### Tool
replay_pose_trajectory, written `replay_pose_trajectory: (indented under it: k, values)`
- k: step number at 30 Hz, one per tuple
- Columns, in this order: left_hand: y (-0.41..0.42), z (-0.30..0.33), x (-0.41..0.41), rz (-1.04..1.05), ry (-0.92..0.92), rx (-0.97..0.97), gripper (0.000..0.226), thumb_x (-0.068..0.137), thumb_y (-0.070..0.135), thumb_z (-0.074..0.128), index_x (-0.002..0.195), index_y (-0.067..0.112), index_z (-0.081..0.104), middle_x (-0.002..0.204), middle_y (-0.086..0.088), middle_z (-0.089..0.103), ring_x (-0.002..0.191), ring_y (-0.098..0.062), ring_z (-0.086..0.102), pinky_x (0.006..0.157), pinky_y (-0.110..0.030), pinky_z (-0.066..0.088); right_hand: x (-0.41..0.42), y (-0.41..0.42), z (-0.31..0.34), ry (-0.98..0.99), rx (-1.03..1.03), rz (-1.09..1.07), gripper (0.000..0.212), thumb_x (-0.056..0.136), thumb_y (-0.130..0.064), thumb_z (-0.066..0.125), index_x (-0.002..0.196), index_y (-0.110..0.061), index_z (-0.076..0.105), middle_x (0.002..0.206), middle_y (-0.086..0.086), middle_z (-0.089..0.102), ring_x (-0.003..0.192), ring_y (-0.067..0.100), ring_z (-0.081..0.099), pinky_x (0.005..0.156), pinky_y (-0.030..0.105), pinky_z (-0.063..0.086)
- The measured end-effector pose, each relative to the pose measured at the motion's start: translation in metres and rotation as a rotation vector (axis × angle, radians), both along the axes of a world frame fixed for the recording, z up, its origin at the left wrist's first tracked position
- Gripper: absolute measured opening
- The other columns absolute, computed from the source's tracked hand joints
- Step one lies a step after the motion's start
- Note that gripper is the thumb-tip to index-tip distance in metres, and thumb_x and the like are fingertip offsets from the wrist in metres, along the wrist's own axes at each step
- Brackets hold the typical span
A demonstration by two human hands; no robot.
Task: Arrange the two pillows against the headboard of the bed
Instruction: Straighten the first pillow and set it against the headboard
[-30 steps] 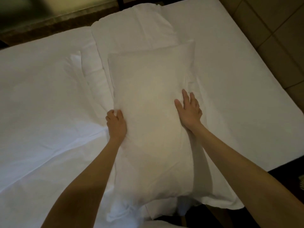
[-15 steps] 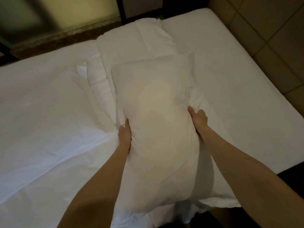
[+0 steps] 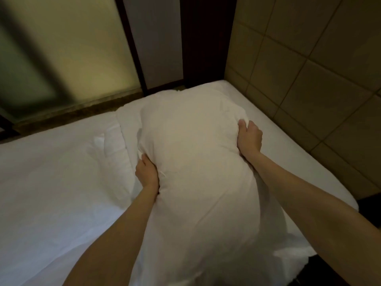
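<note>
A large white pillow [image 3: 195, 162] is raised off the white bed [image 3: 51, 182], held lengthwise between both hands. My left hand [image 3: 146, 174] grips its left edge, fingers dug into the fabric. My right hand [image 3: 249, 137] clutches its upper right edge. Under and behind it lies a second white pillow or folded bedding [image 3: 123, 129], mostly hidden by the held pillow. The padded, panelled headboard [image 3: 309, 89] rises along the bed's right side.
A frosted glass wall [image 3: 68, 54] with a dark frame [image 3: 132, 48] stands beyond the far edge of the bed. The bed's near right corner [image 3: 350, 205] drops to a dark floor.
Both hands went from resting on the pillow to gripping its sides and have lifted it up off the bed. The view has tilted upward, showing the wall and headboard.
</note>
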State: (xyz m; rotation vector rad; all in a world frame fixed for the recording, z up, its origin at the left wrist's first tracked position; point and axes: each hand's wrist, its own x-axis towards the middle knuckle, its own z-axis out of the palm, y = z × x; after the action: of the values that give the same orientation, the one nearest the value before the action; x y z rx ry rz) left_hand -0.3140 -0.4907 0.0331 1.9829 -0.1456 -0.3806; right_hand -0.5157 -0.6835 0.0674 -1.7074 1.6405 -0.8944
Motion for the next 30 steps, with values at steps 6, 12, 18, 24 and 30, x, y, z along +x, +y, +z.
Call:
replay_pose_trajectory:
  k: [6,12,18,24,30]
  values:
    - [-0.049,0.058,0.0,0.011,-0.057,-0.166,0.051,0.101,0.032,0.025,0.096,-0.002,0.063,0.104,-0.021,0.065,0.087,-0.023,0.052,0.081,-0.031,0.038,-0.005,-0.049,0.079,-0.055,-0.225,0.011,0.04,0.097,-0.042,0.037,0.08,-0.011,0.053,0.088,0.012,0.063,0.079,0.026,0.053,0.068,0.03,0.034]
    - [-0.127,0.103,-0.003,0.021,-0.09,-0.288,0.05,0.101,0.035,0.025,0.098,0.002,0.062,0.105,-0.02,0.064,0.098,-0.033,0.057,0.087,-0.038,0.042,-0.004,-0.131,0.148,-0.067,-0.402,0.052,0.045,0.097,-0.044,0.035,0.081,-0.007,0.057,0.089,0.019,0.066,0.08,0.032,0.057,0.067,0.033,0.037]
    - [-0.219,0.109,-0.002,-0.133,-0.062,-0.259,0.047,0.1,0.039,0.027,0.086,0.006,0.057,0.091,-0.012,0.061,0.085,-0.025,0.054,0.077,-0.035,0.042,-0.007,-0.233,0.172,-0.058,-0.51,0.105,0.046,0.097,-0.046,0.034,0.08,-0.01,0.056,0.078,0.011,0.063,0.076,0.031,0.059,0.064,0.035,0.04]
    - [-0.332,0.073,0.002,-0.207,-0.002,-0.168,0.041,0.1,0.031,0.029,0.11,0.007,0.06,0.11,-0.014,0.063,0.098,-0.029,0.058,0.082,-0.037,0.044,-0.003,-0.342,0.17,-0.007,-0.545,0.193,0.048,0.098,-0.046,0.032,0.088,-0.008,0.059,0.084,0.012,0.068,0.074,0.026,0.058,0.065,0.035,0.042]
    - [-0.423,0.039,0.002,-0.31,0.13,-0.089,0.036,0.099,0.015,0.036,0.129,0.005,0.052,0.13,-0.017,0.058,0.115,-0.035,0.054,0.096,-0.04,0.044,0.006,-0.43,0.145,0.023,-0.601,0.264,0.045,0.098,-0.048,0.032,0.077,-0.014,0.052,0.062,-0.002,0.057,0.059,0.018,0.055,0.057,0.037,0.045]
